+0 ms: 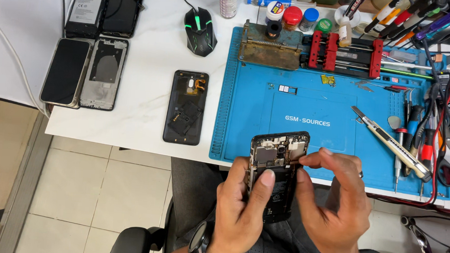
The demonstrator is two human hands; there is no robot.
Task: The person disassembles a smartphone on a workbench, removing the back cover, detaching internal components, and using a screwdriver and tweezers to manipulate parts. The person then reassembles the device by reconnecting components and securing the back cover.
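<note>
Two hands, left hand (241, 209) and right hand (334, 199), gripping opened phone (276, 167)

Phone repair workshop, probably: blue repair mat (247, 99), opened phones, screwdrivers (407, 128).

The opened phone (277, 170) shows dull metal shields and a matt black battery. Under it lies a smooth blue mat (307, 120) that looks like rubber, on a white, faintly veined table (146, 61) with a slight sheen. The black back cover (186, 107) is matt plastic. The mouse (199, 31) is glossy black plastic. The knife (388, 141) has a bare metal body. The clamp (270, 47) is worn, tarnished metal. The floor (78, 185) is pale glazed tile.
</note>
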